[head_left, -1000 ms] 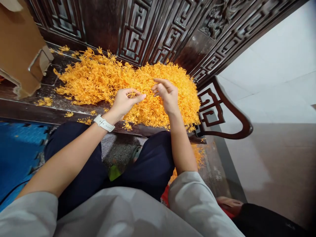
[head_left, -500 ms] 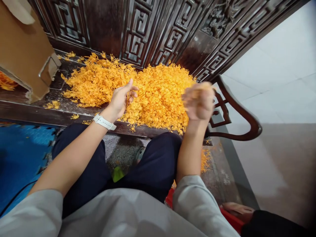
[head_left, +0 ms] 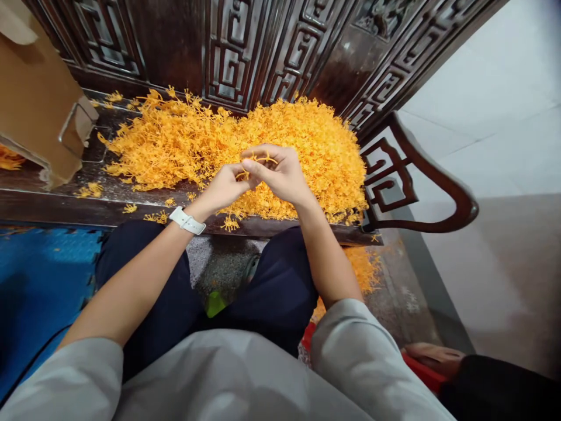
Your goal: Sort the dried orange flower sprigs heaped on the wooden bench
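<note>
A big heap of small orange plastic sprigs (head_left: 210, 140) lies on the dark wooden bench seat (head_left: 65, 204) in front of me. Both hands meet above the heap's front edge. My left hand (head_left: 225, 187), with a white watch on its wrist, pinches one end of an orange sprig (head_left: 256, 161). My right hand (head_left: 283, 172) curls its fingers round the other end of the same sprig. The two sets of fingertips touch.
A cardboard box (head_left: 35, 99) stands on the bench at the left. The carved backrest (head_left: 245, 47) rises behind the heap and a curved armrest (head_left: 421, 175) closes the right end. More orange pieces (head_left: 363, 269) lie on the floor by my right knee. Blue foam mat (head_left: 39, 280) at left.
My right hand swung out to the right over the armrest, then came back to meet the left hand. Both now grip one sprig between them.
</note>
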`<control>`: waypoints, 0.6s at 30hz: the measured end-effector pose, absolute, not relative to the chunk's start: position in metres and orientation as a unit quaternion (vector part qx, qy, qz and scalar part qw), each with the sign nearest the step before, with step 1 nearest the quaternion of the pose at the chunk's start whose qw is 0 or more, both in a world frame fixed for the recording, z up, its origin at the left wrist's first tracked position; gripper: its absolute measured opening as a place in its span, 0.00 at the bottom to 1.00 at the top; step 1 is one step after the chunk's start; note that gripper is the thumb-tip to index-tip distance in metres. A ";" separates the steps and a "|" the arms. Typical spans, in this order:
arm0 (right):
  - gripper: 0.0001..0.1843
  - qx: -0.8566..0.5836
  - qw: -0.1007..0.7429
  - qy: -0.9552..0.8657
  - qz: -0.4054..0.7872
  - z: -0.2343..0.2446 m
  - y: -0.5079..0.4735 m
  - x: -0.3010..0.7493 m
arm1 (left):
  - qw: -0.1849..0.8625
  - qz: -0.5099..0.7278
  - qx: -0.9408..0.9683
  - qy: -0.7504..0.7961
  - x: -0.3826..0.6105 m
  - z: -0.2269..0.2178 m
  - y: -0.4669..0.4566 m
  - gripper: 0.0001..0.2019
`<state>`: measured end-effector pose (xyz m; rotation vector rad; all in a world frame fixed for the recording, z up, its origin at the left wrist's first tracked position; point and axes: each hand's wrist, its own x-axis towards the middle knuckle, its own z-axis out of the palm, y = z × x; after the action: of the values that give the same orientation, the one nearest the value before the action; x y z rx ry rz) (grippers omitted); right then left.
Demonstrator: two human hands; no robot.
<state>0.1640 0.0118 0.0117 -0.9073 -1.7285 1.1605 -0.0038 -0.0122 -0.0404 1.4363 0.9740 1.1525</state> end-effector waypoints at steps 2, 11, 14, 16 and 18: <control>0.23 -0.345 0.437 -0.711 0.429 0.012 0.009 0.161 | 0.504 0.481 0.600 0.392 -0.003 -0.041 -0.012 0.20; 0.27 -0.352 0.552 -0.626 0.423 0.008 0.023 0.198 | 0.517 0.620 0.416 0.419 -0.028 -0.032 0.005 0.11; 0.29 -0.324 0.535 -0.650 0.432 0.007 0.013 0.177 | 0.479 0.641 0.407 0.440 -0.029 -0.038 0.011 0.11; 0.28 -0.304 0.515 -0.655 0.461 0.008 0.006 0.164 | 0.447 0.656 0.405 0.454 -0.030 -0.039 0.014 0.12; 0.26 -0.288 0.513 -0.641 0.494 0.009 0.003 0.157 | 0.416 0.661 0.423 0.459 -0.033 -0.037 0.015 0.15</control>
<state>0.1566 0.0035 0.0094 -0.6930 -1.5413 1.1874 -0.0331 0.0153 -0.0372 1.0627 1.1526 1.6604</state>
